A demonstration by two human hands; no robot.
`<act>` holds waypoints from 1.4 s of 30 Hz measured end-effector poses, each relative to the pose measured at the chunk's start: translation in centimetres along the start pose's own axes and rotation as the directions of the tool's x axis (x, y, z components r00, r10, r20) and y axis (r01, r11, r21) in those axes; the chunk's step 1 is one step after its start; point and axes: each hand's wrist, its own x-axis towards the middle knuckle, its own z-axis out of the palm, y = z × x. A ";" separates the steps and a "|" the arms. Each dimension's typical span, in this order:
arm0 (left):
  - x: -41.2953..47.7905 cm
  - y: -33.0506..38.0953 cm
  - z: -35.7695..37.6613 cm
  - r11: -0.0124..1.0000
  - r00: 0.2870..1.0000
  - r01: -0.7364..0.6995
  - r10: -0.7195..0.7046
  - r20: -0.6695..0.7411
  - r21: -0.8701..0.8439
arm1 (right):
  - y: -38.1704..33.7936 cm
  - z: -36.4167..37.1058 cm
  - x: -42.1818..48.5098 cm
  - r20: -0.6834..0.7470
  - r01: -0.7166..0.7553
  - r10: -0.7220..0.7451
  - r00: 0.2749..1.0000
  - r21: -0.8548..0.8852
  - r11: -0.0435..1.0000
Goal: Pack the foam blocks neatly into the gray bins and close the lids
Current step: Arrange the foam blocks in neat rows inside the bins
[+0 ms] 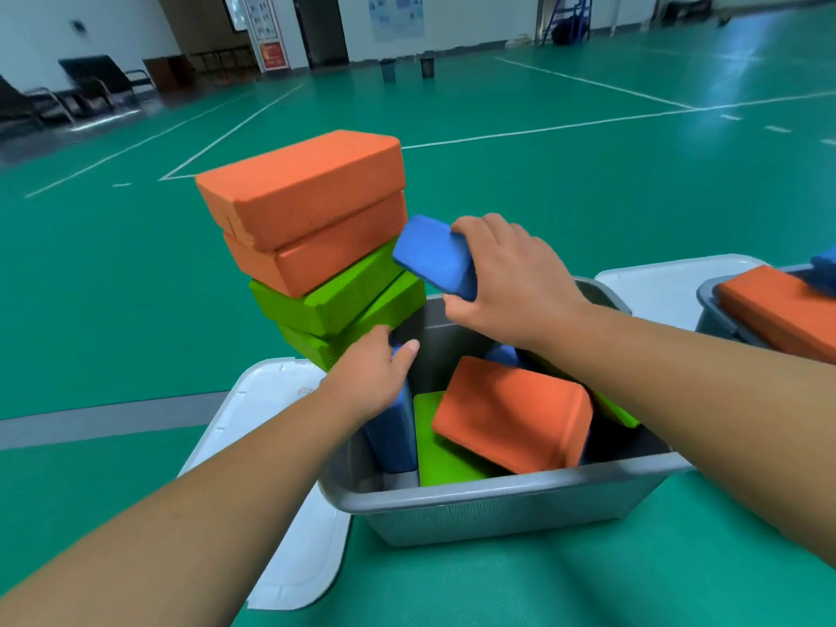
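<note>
The setting is a sports hall with a green floor (543,183) marked by white lines. In the foreground, a green-covered desk (497,590) carries the work items.

**Bins and lids**
- A gray plastic bin (497,495) stands open at the centre of the desk.
- A white flat lid (271,513) lies just beside the bin's left wall. A second white lid (669,287) lies at its far right corner.
- A second gray bin (710,305) at the right edge holds an orange foam block (778,310) with a blue one (825,269) on top.

**Contents of the centre bin**
- A large orange foam block (511,414) lies tilted over a green foam block (439,454).
- A dark blue foam block (393,432) stands upright against the left wall.
- Further green and blue blocks are partly hidden below the right forearm.

**Stack**
Two orange rectangular foam blocks (303,187) sit on two green rectangular foam blocks (334,300). The stack leans at the bin's far left corner.

**Hands**
- The right hand (506,282) grips a blue foam block (434,260) above the bin, next to the stack.
- The left hand (371,373) is at the top of the upright blue block and touches the lowest green block. Its fingers are hidden; whether it grips cannot be determined.
</note>
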 end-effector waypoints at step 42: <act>-2.3 1.8 -6.1 0.508 0.905 0.422 -0.187 0.382 -0.750 | -5.0 1.8 0.7 0.775 -0.806 0.236 0.586 0.588 0.070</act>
